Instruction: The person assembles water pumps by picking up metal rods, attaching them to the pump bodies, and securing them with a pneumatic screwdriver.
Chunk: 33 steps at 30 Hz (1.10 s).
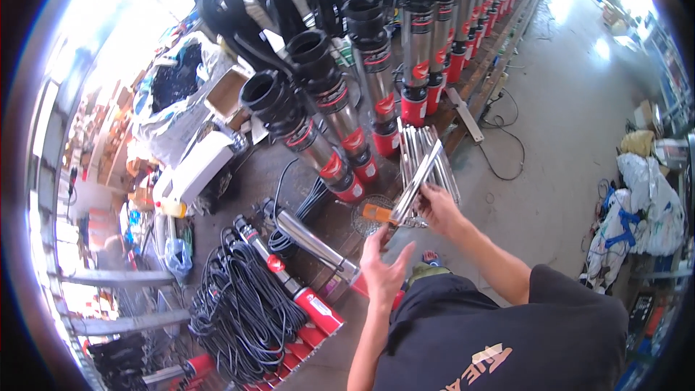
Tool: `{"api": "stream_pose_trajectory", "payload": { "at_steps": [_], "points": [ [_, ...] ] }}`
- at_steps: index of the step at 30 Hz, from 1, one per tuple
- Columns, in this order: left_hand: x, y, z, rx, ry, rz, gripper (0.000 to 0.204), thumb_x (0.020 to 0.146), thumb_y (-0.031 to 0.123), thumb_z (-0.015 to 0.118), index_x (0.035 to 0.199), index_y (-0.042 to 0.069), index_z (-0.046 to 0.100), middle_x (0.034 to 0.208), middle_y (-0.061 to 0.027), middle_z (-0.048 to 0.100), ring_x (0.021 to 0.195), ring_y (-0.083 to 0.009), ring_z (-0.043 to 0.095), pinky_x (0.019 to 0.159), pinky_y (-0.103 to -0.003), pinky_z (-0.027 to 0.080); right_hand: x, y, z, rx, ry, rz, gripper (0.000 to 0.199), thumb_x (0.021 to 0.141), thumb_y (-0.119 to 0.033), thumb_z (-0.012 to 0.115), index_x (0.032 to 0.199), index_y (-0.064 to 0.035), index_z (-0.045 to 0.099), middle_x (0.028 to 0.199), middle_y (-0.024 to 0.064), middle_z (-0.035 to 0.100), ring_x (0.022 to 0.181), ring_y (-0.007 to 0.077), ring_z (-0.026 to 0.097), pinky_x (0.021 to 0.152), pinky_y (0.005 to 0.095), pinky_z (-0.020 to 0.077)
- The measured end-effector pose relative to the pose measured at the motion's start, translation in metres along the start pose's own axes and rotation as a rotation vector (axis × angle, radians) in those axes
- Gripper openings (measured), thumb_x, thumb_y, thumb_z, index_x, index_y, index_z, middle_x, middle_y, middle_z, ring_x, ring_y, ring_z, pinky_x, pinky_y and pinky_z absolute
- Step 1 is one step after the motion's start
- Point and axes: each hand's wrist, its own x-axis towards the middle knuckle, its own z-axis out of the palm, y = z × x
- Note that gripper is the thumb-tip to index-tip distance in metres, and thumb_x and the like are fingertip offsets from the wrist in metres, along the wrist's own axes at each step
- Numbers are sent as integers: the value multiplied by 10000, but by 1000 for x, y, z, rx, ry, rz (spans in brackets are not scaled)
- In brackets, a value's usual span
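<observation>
My right hand (436, 208) is closed around a long, shiny metal strip (421, 178), which it holds tilted above a pile of similar strips (447, 174). Close to the strip's lower end is my left hand (384, 266), its thumb and fingers apart and nothing visible in them. An orange-handled tool (377, 213) lies just beyond my left fingertips, by a round dish of small metal parts (362, 224). Upright steel pumps with black tops and red bases stand beyond, the closest being one pump (311, 141) at the left.
Coiled black cable (242, 311) lies over red-ended pumps at lower left. Another steel pump (308, 235) lies on its side nearby. A long row of pumps (474, 0) runs into the distance. A thin cable (523, 152) loops on the floor (572, 116); white bags (655, 199) lie far right.
</observation>
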Motion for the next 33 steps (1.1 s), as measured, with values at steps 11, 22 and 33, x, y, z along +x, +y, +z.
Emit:
{"api": "stream_pose_trajectory", "payload": {
  "at_steps": [11,22,33],
  "points": [
    [22,43,-48,-255,249,252,147,924,-41,685,1046,-54,603,1155,-236,698,1000,-257,728,866,-296,572,-137,-21,87,-927,-493,170,227,1000,-251,656,1017,-25,675,933,26,666,745,77,593,614,237,470],
    [22,16,-80,-835,139,-218,363,947,36,657,1283,-59,554,1116,-260,704,940,-375,735,811,-450,634,-131,-21,82,-810,-641,129,347,914,-277,778,1124,-2,746,798,-27,658,710,43,545,642,244,458],
    [9,-8,-77,-1060,120,-348,219,955,38,608,1150,-58,632,1034,-216,711,958,-365,721,864,-490,613,70,-71,-1,-1605,469,-436,634,707,-588,798,769,41,746,812,249,715,839,390,716,793,443,568]
  ]
}}
